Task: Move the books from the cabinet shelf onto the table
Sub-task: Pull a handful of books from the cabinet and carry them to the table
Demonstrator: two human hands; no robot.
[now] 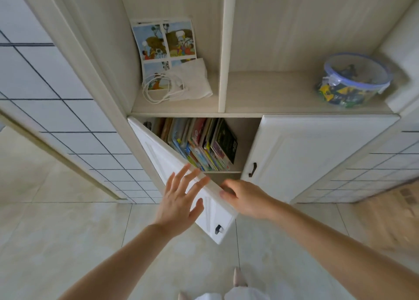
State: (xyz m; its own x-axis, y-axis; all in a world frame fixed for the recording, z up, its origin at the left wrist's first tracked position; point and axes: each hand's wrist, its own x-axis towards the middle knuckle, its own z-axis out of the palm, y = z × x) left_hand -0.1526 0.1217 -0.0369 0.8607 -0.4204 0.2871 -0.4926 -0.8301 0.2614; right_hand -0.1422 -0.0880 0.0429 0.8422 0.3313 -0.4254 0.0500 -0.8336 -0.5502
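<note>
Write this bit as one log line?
white cabinet door: half open | left hand: open, on door | right hand: gripping door edge | colourful books: shelved

books (201, 144) in cabinet (244, 138), tub (353, 79) above right

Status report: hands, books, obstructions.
Left hand open against white left cabinet door; right hand gripping its edge. Colourful upright books unmoved. Door half-open, partly blocking.

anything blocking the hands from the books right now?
Partly. The left cabinet door is swung half open across the compartment, between both hands and the books. The left hand is spread on its front face; the right hand grips its edge. The right door is closed beside them.
</note>
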